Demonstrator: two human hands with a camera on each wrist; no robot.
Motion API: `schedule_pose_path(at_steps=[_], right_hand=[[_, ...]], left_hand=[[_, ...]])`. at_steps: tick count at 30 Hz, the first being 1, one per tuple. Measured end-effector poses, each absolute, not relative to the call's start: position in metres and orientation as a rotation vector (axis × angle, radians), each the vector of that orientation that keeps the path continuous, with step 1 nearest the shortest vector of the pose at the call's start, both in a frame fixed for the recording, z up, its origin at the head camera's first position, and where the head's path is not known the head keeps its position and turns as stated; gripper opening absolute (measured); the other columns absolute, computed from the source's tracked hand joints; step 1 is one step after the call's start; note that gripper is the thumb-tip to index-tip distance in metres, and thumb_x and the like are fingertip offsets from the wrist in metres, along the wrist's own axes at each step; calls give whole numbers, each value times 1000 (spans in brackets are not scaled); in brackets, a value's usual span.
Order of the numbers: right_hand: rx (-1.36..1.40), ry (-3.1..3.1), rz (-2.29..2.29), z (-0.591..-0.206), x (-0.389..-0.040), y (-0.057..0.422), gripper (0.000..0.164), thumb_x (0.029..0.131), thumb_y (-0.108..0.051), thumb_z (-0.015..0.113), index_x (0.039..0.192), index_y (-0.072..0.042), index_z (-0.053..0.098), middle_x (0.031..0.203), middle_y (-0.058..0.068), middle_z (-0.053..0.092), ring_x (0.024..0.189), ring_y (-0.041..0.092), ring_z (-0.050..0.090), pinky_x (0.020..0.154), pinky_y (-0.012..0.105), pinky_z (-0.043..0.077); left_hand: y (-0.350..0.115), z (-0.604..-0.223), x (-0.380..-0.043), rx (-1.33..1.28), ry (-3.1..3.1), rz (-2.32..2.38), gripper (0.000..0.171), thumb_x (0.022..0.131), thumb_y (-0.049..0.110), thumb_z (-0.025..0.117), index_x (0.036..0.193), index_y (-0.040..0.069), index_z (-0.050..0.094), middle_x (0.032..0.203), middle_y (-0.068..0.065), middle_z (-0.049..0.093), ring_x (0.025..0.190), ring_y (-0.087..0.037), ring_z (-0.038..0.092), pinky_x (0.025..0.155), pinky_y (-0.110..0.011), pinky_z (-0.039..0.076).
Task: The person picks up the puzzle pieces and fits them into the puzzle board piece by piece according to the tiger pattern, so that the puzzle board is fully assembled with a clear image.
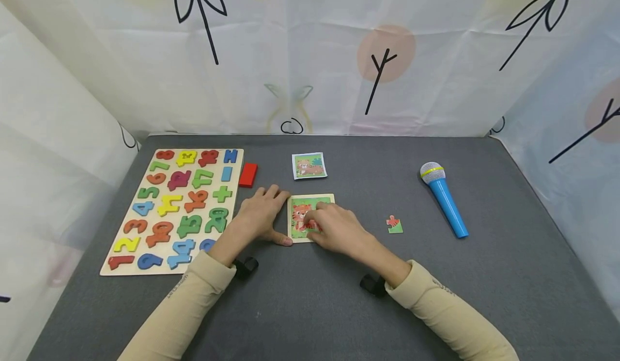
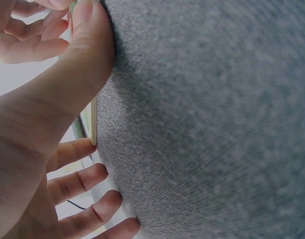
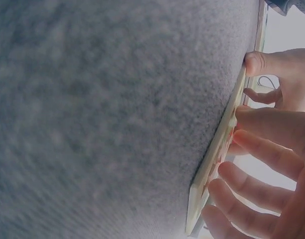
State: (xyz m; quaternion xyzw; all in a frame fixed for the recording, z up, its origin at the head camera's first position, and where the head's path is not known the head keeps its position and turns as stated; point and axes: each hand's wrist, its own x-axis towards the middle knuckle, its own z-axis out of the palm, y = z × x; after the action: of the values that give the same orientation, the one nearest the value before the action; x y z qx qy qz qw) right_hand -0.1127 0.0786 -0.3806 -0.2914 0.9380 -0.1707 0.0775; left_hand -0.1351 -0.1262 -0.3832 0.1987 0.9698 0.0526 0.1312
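Observation:
A small wooden jigsaw board (image 1: 295,239) with a pale rim and a red tiger on green lies flat in the middle of the table. My left hand (image 1: 261,213) is spread along its left side, thumb at the near corner and fingers at the far corner. Over the board's lower half, my right hand (image 1: 336,229) pinches a jigsaw piece between thumb and forefinger, mostly hidden by the fingers. In the right wrist view, that thumb (image 3: 262,122) sits low against the board's rim. A loose red-and-green jigsaw piece (image 1: 394,225) lies farther right.
At the left lies a large number board (image 1: 160,175) with colourful raised figures, a red block (image 1: 248,175) beside its edge. Behind the jigsaw is a square picture card (image 1: 309,166). A blue toy microphone (image 1: 448,202) lies at the right. Printed white cloth surrounds the grey table.

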Motion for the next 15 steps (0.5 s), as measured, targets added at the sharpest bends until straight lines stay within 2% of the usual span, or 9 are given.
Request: schedule_pose_path(at_steps=[15], right_hand=[[-868,2795,-500,-379,-112,77,12,89,-16,78,101,-15,79,91,2,65,73,13,55,55,31,45]], left_hand=[[-126,-383,-135,581,2819,158,108,64,62,91,149,11,47,135,-14,53,116,-33,52,86,-52,56]])
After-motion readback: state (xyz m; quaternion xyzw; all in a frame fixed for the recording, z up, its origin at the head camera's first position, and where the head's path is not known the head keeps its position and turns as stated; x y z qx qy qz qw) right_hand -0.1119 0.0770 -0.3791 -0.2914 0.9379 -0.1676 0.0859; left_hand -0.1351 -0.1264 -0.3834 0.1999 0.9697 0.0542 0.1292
